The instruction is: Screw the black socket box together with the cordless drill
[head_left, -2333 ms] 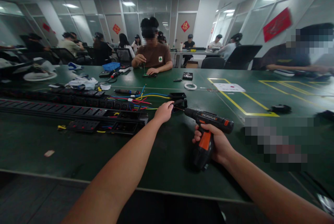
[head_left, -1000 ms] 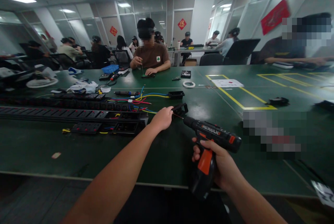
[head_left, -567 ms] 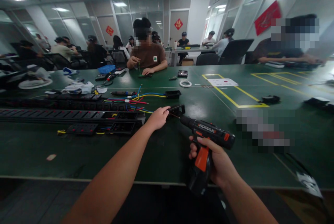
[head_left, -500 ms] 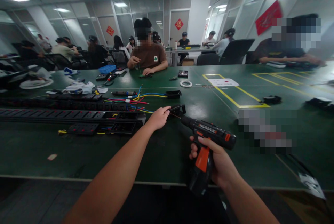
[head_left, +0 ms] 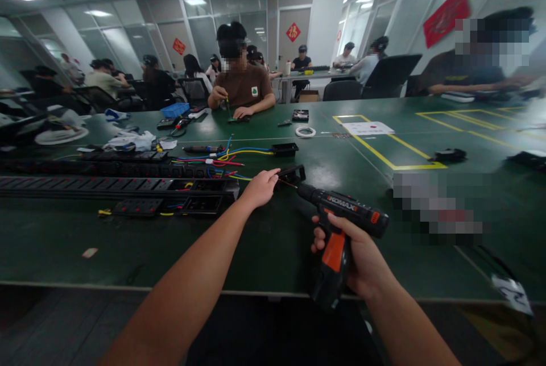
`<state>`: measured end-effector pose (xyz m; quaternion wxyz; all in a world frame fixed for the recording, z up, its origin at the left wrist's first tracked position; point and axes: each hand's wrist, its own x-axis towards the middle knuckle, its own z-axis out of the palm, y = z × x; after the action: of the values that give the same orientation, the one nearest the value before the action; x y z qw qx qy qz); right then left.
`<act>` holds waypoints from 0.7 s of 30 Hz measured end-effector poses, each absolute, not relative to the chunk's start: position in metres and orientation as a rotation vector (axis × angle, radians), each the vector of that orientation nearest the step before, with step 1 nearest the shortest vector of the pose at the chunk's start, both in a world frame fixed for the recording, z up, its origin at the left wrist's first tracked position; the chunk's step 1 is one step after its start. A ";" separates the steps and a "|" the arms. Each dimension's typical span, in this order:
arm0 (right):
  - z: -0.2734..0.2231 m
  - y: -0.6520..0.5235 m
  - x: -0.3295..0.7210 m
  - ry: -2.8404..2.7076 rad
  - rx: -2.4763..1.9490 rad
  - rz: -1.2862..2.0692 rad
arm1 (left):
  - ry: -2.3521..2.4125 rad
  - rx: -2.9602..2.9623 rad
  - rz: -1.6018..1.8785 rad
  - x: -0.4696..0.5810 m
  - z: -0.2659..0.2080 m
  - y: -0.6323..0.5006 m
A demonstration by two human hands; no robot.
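Note:
My right hand (head_left: 347, 246) is wrapped round the handle of a black and orange cordless drill (head_left: 341, 207), its bit pointing left. The thin bit reaches a small black plastic housing (head_left: 294, 174); whether it touches a screw is too small to tell. Closed on the near left side of that housing is my left hand (head_left: 263, 187), steadying it on the green table. Blue and yellow-green wires run leftward from behind the hand. A second black housing (head_left: 285, 150) with blue and yellow wires lies just beyond.
Long black socket strips (head_left: 106, 185) stretch across the left. Farther back lie a screwdriver-like tool (head_left: 203, 149), a white ring of tape (head_left: 305, 132) and a blue basket (head_left: 174, 110). A co-worker (head_left: 243, 82) sits opposite. A paper sheet (head_left: 368, 128) lies at right.
The camera view has shifted slightly. Both hands, the drill and the housing keep nearly the same places relative to each other.

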<state>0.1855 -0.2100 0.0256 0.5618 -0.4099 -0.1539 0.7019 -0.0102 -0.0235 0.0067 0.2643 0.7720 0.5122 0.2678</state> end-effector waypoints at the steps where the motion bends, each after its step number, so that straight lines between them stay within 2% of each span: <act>1: 0.026 -0.210 0.185 -0.366 -0.966 1.650 | 1.370 2.091 0.729 -0.010 0.006 -0.023; 21: 0.024 -0.214 0.186 -0.395 -0.969 1.627 | 1.422 2.048 0.688 -0.009 0.016 -0.024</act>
<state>0.1858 -0.2136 0.0236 0.5677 -0.4123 -0.1683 0.6924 -0.0094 -0.0241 0.0162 0.2739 0.7614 0.5289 0.2560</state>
